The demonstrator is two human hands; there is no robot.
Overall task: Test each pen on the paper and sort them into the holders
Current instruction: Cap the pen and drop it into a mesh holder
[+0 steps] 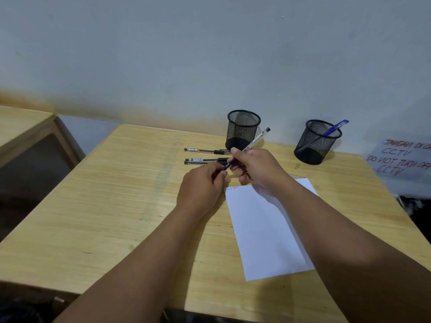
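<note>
My right hand grips a clear pen with black ends, its far end pointing up and to the right. My left hand pinches the pen's black cap end just left of the right hand. Both hands hover above the top left corner of a white paper sheet that bears a small scribble. Three more pens lie side by side on the wooden table behind the hands. The left black mesh holder looks empty. The right mesh holder contains a blue pen.
The wooden table stands against a pale wall. A second table stands to the left across a gap. A handwritten CCTV notice hangs on the wall beyond the table's right edge.
</note>
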